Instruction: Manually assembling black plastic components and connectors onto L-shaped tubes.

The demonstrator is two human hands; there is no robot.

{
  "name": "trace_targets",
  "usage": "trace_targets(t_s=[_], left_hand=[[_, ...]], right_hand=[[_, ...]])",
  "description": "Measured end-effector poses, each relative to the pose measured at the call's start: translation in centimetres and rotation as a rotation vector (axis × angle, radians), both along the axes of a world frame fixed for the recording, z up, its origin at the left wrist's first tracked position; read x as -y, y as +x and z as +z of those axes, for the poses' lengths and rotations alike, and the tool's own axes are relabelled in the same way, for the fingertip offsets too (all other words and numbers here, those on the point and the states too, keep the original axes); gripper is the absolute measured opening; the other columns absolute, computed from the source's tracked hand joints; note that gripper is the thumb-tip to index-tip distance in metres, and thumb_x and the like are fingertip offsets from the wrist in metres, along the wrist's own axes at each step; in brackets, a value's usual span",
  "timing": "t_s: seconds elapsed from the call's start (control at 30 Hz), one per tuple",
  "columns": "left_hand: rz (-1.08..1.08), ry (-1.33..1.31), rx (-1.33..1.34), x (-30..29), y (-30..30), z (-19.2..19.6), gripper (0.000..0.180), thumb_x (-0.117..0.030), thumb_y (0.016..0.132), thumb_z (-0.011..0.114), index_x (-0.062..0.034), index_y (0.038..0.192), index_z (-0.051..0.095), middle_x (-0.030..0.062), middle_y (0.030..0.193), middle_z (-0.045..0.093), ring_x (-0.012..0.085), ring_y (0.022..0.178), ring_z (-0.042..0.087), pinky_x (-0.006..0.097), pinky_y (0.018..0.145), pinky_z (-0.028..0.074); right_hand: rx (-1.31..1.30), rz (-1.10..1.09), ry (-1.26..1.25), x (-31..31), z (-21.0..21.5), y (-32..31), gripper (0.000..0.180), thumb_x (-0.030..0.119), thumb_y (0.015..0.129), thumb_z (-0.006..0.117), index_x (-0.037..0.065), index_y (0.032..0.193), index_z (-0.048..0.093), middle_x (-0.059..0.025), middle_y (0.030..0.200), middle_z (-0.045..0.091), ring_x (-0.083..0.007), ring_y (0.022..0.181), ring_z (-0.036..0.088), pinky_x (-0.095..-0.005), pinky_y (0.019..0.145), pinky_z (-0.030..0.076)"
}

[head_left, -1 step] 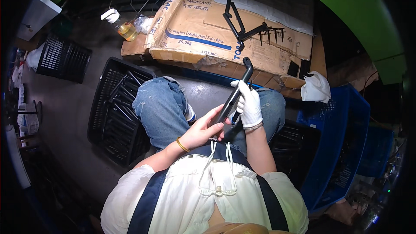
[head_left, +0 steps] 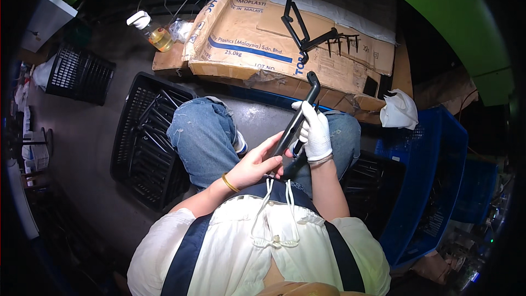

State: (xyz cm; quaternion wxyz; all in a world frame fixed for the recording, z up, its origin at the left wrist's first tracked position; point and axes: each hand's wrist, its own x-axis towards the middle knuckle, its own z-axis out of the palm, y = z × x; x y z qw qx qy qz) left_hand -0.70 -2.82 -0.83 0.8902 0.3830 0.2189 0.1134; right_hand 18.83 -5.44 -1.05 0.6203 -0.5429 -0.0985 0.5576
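A long black plastic arm with a bent upper end (head_left: 313, 89) slants over my lap, held in both hands. My bare left hand (head_left: 257, 163) is closed round its lower end, thumb on top. In a white glove, my right hand (head_left: 314, 134) is closed about the middle of the part. A slim dark object (head_left: 297, 148) shows below the gloved fingers; its kind I cannot make out. Beyond my hands, several similar black pieces (head_left: 298, 33) lie on the cardboard, with a row of thin black spikes (head_left: 345, 43) beside them.
Flattened cardboard (head_left: 246, 57) covers the surface ahead, a pump bottle of yellow liquid (head_left: 159, 37) at its left. A black crate (head_left: 127, 148) of black parts stands left of my knees, another crate (head_left: 66, 90) farther off. Blue bins (head_left: 416, 197) and white cloth (head_left: 399, 111) are at right.
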Motion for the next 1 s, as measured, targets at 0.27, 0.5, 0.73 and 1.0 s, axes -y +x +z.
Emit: trace_targets(t_s=[0.27,0.5,0.73,1.0], left_hand=[[-0.141,0.040,0.052,-0.6,-0.7,1.2,0.063,-0.013,0.102,0.047,-0.0092,0.155,0.014,0.0088,0.114,0.054,0.0105,0.071,0.054,0.023,0.065,0.049],[0.276,0.034,-0.084,0.0,0.3,-1.3,0.052,-0.028,0.106,0.038,-0.0078,0.152,0.025,0.0007,0.089,0.053,0.0025,0.054,0.036,0.017,0.048,0.030],[0.378,0.035,-0.224,-2.0,-0.4,-0.3,0.052,-0.042,0.107,0.030,-0.0089,0.144,0.044,-0.0017,0.070,0.049,0.0024,0.050,0.032,0.017,0.045,0.026],[0.308,0.122,-0.267,-1.3,-0.7,0.7,0.061,-0.050,0.106,0.024,-0.0077,0.137,0.053,-0.0030,0.070,0.052,0.0011,0.054,0.036,0.015,0.047,0.028]], right_hand=[[-0.048,-0.043,0.036,0.2,-0.1,-0.1,0.027,0.030,0.099,0.056,0.005,0.099,0.065,0.0142,0.054,0.032,0.0029,0.041,0.025,-0.0175,0.036,0.019],[0.338,0.137,-0.053,0.9,-0.7,-1.6,0.021,0.021,0.098,0.057,0.006,0.113,0.057,0.0033,0.066,0.047,-0.0056,0.051,0.043,-0.0235,0.046,0.035],[0.959,0.413,0.077,4.1,3.5,-3.2,0.017,0.013,0.096,0.052,0.006,0.106,0.063,-0.0132,0.083,0.064,-0.0300,0.070,0.064,-0.0364,0.067,0.051],[1.147,0.585,0.115,4.3,4.5,-5.0,0.009,0.017,0.096,0.051,0.009,0.096,0.055,-0.0162,0.079,0.062,-0.0388,0.068,0.063,-0.0465,0.058,0.050]])
